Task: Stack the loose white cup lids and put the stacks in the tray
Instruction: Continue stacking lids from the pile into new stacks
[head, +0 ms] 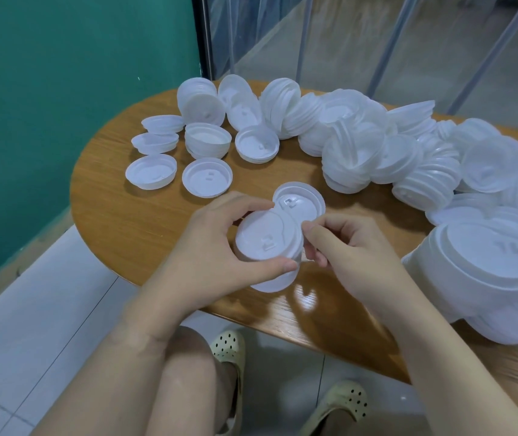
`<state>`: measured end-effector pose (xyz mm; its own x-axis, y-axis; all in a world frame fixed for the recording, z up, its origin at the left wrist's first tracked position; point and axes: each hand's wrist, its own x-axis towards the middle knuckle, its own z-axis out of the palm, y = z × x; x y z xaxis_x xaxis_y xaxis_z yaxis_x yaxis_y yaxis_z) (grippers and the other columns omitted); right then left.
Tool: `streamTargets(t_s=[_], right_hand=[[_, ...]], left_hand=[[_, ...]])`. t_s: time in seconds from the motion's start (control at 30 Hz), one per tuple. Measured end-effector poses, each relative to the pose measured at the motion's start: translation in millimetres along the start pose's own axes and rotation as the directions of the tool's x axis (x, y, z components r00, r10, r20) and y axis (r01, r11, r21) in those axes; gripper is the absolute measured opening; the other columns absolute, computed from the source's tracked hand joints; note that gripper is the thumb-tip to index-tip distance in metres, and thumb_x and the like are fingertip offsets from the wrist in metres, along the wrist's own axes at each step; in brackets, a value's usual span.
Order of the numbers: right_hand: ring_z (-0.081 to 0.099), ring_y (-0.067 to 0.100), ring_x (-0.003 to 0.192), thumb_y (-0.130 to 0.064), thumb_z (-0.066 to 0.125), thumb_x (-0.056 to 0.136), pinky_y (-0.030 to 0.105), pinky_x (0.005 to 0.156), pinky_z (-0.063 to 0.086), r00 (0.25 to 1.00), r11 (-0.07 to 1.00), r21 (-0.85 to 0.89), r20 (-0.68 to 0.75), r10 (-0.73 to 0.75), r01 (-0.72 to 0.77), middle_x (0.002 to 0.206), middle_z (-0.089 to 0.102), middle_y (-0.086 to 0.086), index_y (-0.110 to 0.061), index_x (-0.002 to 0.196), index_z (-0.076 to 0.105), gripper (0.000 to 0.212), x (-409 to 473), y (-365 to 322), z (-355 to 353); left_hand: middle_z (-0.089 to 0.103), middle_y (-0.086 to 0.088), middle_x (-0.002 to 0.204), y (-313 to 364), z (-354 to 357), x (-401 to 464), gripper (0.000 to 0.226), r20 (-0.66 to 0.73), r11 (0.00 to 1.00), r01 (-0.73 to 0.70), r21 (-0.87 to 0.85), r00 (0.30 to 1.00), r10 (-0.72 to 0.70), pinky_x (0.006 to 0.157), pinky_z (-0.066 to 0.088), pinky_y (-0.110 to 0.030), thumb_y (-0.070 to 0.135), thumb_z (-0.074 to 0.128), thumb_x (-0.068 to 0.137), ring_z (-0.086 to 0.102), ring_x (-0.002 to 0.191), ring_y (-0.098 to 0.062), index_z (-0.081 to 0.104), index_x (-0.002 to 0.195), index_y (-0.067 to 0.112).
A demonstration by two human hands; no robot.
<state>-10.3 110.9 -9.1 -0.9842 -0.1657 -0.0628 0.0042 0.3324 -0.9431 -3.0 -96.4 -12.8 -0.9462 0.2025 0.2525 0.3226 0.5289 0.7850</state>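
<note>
The left hand (220, 247) clamps its grip around a short stack of white plastic cup lids (267, 247) above the oval wooden surface (132, 225). The right hand (355, 253) pinches the stack's edge. Loose white lids (207, 177) lie beyond.

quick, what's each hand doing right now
Left hand: fingers curled round the small stack of lids, holding it.
Right hand: fingers pinch the same stack's right edge, beside the tilted lid behind it.
</note>
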Motion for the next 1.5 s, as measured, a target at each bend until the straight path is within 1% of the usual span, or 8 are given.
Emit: streamTargets(t_s=[0.2, 0.87, 0.97, 1.07, 1.17, 1.27, 1.37, 1.5], right_hand=[[0.042, 0.007, 0.052, -0.046, 0.061, 0.099, 0.018, 0.052, 0.033, 0.999, 0.988, -0.151, -0.014, -0.029, 0.027, 0.055, 0.048, -0.003, -0.003, 0.069, 0.064, 0.052, 1.6, 4.8, -0.1], [0.039, 0.006, 0.046, -0.045, 0.060, 0.099, 0.017, 0.049, 0.032, 0.999, 0.957, -0.292, 0.046, 0.017, -0.003, 0.047, 0.039, -0.013, -0.006, 0.067, 0.056, 0.051, 8.4, 8.9, -0.2], [0.044, 0.007, 0.052, -0.046, 0.061, 0.098, 0.019, 0.053, 0.033, 0.990, 0.950, -0.304, -0.097, -0.103, 0.069, 0.051, 0.046, -0.012, -0.013, 0.065, 0.056, 0.047, 13.8, 12.8, -3.1], [0.051, 0.011, 0.066, -0.031, 0.070, 0.096, 0.029, 0.062, 0.042, 0.929, 0.876, -0.439, -0.203, -0.310, 0.197, 0.072, 0.056, -0.007, -0.018, 0.083, 0.065, 0.019, 24.6, 22.8, -4.5], [0.053, 0.017, 0.088, -0.019, 0.078, 0.089, 0.033, 0.072, 0.043, 0.901, 0.742, -0.612, -0.107, -0.421, 0.274, 0.094, 0.056, -0.003, -0.017, 0.103, 0.072, 0.015, 34.8, 33.6, 1.3], [0.051, 0.023, 0.094, -0.013, 0.078, 0.087, 0.031, 0.073, 0.035, 0.908, 0.665, -0.689, -0.024, -0.418, 0.288, 0.098, 0.058, 0.000, -0.015, 0.099, 0.074, 0.013, 43.1, 37.7, 7.6], [0.052, 0.019, 0.092, -0.015, 0.072, 0.093, 0.031, 0.074, 0.040, 0.927, 0.714, -0.641, -0.009, -0.374, 0.282, 0.095, 0.059, -0.004, -0.015, 0.094, 0.069, 0.003, 49.3, 34.8, 8.5], [0.057, 0.006, 0.081, -0.013, 0.071, 0.096, 0.014, 0.073, 0.041, 0.890, 0.852, -0.447, -0.219, -0.399, 0.272, 0.085, 0.065, -0.012, -0.018, 0.092, 0.070, 0.006, 52.5, 23.2, -0.8]], left_hand=[[0.064, 0.016, 0.112, -3.5, 6.4, 0.2, 0.070, 0.040, 0.998, -0.012, 0.057, 0.999, 0.010, 0.094, 0.046, -0.018, 0.051, 0.093, 0.062, 0.060, 0.114, -0.006, 0.069, 0.123, 0.028], [0.061, 0.019, 0.121, -13.8, 10.7, -4.3, 0.075, 0.078, 0.996, -0.030, 0.081, 0.997, 0.023, 0.097, 0.042, -0.014, 0.049, 0.092, 0.069, 0.057, 0.120, -0.004, 0.064, 0.133, 0.023], [0.061, 0.021, 0.120, -13.3, 11.5, -5.0, 0.074, 0.073, 0.998, -0.018, 0.062, 0.997, 0.013, 0.098, 0.040, -0.011, 0.052, 0.090, 0.068, 0.056, 0.121, -0.002, 0.063, 0.133, 0.029], [0.061, 0.023, 0.120, -14.4, 10.2, -4.3, 0.078, 0.083, 0.999, 0.030, 0.019, 0.996, -0.031, 0.096, 0.040, -0.008, 0.058, 0.090, 0.065, 0.056, 0.120, 0.002, 0.062, 0.133, 0.034], [0.064, 0.023, 0.118, -18.8, 8.2, -2.7, 0.068, 0.046, 0.996, 0.074, -0.055, 0.996, -0.072, 0.095, 0.046, -0.014, 0.066, 0.077, 0.071, 0.059, 0.116, 0.000, 0.060, 0.131, 0.039], [0.070, 0.017, 0.114, -24.6, 7.4, 0.0, 0.052, -0.061, 0.983, 0.104, -0.152, 0.992, -0.114, 0.095, 0.050, -0.024, 0.065, 0.055, 0.084, 0.063, 0.113, -0.005, 0.063, 0.126, 0.035], [0.072, 0.016, 0.107, -26.8, 7.1, 3.1, 0.048, -0.144, 0.962, 0.130, -0.241, 0.975, -0.167, 0.093, 0.051, -0.021, 0.064, 0.043, 0.092, 0.066, 0.110, -0.005, 0.067, 0.119, 0.033], [0.073, 0.013, 0.104, -27.3, 7.4, 9.5, 0.046, -0.255, 0.948, 0.110, -0.297, 0.948, -0.190, 0.092, 0.050, -0.020, 0.060, 0.045, 0.094, 0.067, 0.108, -0.006, 0.069, 0.115, 0.027]])
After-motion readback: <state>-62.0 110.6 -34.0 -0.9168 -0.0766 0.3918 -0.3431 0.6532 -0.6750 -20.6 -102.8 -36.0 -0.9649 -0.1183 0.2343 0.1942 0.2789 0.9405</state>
